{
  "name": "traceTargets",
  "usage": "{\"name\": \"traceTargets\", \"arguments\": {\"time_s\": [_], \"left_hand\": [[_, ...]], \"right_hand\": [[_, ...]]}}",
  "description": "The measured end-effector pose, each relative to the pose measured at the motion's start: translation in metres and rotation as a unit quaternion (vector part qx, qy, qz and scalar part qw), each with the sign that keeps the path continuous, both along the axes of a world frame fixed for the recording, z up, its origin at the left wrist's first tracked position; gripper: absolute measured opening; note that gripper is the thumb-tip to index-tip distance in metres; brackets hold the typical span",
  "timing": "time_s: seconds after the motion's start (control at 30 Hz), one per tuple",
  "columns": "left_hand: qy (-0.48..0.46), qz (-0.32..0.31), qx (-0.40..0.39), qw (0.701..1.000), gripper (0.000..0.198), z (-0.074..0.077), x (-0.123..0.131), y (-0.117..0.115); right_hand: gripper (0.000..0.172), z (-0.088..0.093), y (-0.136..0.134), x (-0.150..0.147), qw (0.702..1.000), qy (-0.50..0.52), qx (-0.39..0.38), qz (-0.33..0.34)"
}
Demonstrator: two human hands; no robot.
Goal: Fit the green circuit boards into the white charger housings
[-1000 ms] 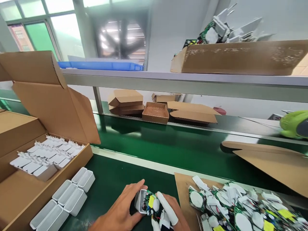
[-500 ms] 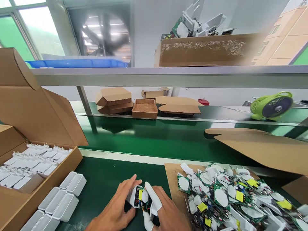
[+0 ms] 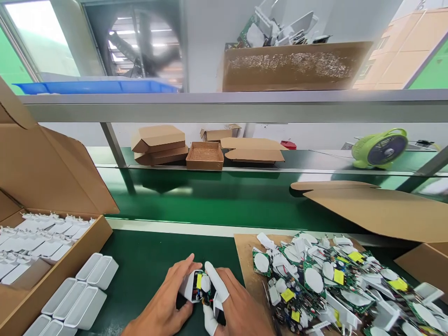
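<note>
The left hand, fingers curled, holds a white casing opposite the right hand, which pinches a circuit board.

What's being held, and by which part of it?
Left grip: white housing, by its outer sides. Right grip: circuit assembly, pinched between thumb and forefinger near the end away from the housing; exact contact points hidden.

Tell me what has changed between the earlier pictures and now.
The camera swung right, bringing the green fan fully into view. The white casing in the left hand has tilted, showing less of its open inside beside the circuit assembly, which the right hand grips. Nothing was taken up or let go. The loose white cases and the pile of parts look unchanged.
</note>
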State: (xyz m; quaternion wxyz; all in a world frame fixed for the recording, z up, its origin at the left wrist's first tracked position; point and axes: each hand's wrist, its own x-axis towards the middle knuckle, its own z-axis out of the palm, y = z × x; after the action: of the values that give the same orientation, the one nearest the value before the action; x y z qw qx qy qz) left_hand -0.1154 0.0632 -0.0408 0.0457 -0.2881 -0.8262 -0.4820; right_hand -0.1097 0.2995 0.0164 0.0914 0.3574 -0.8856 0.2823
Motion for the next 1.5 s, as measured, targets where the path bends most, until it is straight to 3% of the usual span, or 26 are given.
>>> {"name": "traceTargets", "arguments": {"time_s": [0.27, 0.53, 0.93, 1.5], "left_hand": [[-0.004, 0.010, -0.007, 1.000, 0.100, 0.007, 0.002, -0.001], [-0.015, 0.016, -0.014, 1.000, 0.099, 0.007, 0.002, -0.001], [-0.004, 0.017, -0.009, 1.000, 0.099, 0.010, 0.002, 0.000], [-0.009, 0.024, -0.020, 0.999, 0.096, 0.014, 0.002, -0.001]], "right_hand": [[0.105, -0.002, 0.002, 0.002, 0.998, -0.054, -0.002, 0.023], [0.104, -0.005, 0.002, 0.000, 0.998, -0.033, -0.031, 0.035], [0.103, 0.008, 0.000, 0.002, 0.999, -0.013, -0.013, 0.050], [0.097, 0.012, 0.001, 0.002, 0.999, 0.011, -0.014, 0.050]]}}
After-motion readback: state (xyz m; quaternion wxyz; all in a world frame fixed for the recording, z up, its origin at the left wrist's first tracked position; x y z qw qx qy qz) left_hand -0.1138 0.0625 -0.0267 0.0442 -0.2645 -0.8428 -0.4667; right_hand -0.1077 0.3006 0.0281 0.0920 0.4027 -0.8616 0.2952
